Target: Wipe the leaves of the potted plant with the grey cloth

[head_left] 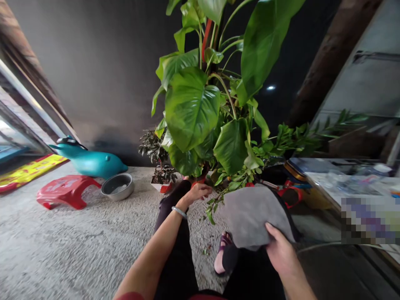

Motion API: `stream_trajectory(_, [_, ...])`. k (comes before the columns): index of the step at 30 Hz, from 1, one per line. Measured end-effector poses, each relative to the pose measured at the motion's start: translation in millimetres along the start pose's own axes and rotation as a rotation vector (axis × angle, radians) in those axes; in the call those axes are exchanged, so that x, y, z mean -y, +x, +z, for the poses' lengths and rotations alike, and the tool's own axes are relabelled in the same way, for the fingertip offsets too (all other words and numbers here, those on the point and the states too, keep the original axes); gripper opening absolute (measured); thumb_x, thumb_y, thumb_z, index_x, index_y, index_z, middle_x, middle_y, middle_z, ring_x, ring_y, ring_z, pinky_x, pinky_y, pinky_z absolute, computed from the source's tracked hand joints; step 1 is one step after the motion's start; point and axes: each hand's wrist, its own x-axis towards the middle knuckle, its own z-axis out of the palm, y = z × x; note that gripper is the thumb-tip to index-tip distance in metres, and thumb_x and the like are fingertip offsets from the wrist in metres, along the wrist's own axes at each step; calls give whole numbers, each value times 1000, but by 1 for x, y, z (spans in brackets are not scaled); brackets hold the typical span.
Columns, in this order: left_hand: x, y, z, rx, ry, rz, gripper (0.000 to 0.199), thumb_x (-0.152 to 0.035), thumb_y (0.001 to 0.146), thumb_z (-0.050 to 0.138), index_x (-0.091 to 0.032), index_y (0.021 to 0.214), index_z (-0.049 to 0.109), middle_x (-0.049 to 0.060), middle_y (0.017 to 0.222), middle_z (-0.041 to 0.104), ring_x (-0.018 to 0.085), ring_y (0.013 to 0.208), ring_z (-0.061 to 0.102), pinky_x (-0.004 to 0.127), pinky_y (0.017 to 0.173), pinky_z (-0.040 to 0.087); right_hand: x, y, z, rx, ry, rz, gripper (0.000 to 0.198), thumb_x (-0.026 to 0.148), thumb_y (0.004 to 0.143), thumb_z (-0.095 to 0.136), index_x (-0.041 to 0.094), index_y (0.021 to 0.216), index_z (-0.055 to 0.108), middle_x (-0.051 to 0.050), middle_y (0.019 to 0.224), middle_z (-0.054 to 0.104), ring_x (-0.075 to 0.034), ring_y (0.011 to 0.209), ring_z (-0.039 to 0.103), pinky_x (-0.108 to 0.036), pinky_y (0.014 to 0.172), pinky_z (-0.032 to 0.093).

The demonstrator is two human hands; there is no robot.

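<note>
A grey cloth (253, 214) hangs flat from my right hand (281, 250), which is closed on its lower right edge with the thumb on top. My left hand (199, 192), with a bracelet (179, 212) at the wrist, reaches low in front of a tall leafy plant (193, 108). Its fingers are loosely bent and apart, and I see nothing in them. Close by the left hand is the red pot (199, 181) at the plant's base, mostly hidden; whether they touch I cannot tell. Big glossy green leaves hang above both hands.
A small potted plant (161, 177) stands left of the big one. Further left on the rough floor are a metal bowl (117, 187), a red stool (67, 189) and a teal animal-shaped toy (90, 160). At right, a cluttered table (325, 181) stands beside red-handled scissors (290, 196).
</note>
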Motion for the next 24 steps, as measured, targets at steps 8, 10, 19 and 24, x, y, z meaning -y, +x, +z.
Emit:
stream_trajectory(8, [-64, 43, 57, 32, -486, 440, 73, -34, 60, 94, -19, 128, 72, 14, 131, 74, 26, 114, 70, 35, 98, 56, 64, -14, 44, -125, 226, -9, 43, 34, 61, 92, 27, 101, 81, -2, 109, 85, -34, 130, 71, -52, 114, 58])
stream_trajectory(10, [-70, 46, 65, 41, -522, 456, 55, -40, 64, 93, -17, 111, 77, 12, 114, 77, 23, 101, 71, 32, 91, 57, 103, 2, 75, -83, 308, -155, 32, 34, 70, 88, 30, 101, 80, 0, 117, 84, -27, 135, 68, -44, 117, 56])
stream_trajectory(19, [-43, 46, 60, -245, -498, 317, 50, -53, 56, 92, -18, 62, 57, -5, 57, 51, 9, 55, 50, 24, 55, 50, 56, 51, 132, 113, 210, 219, 4, 19, 81, 73, 22, 81, 75, -3, 79, 83, -26, 110, 80, -40, 100, 65])
stream_trajectory(24, [-45, 47, 49, -333, -497, 306, 44, -47, 58, 91, -19, 63, 59, -5, 56, 52, 10, 54, 53, 24, 57, 52, 19, 8, 62, 53, 100, 362, 28, 24, 63, 89, 20, 88, 78, -7, 84, 84, -36, 110, 80, -51, 98, 66])
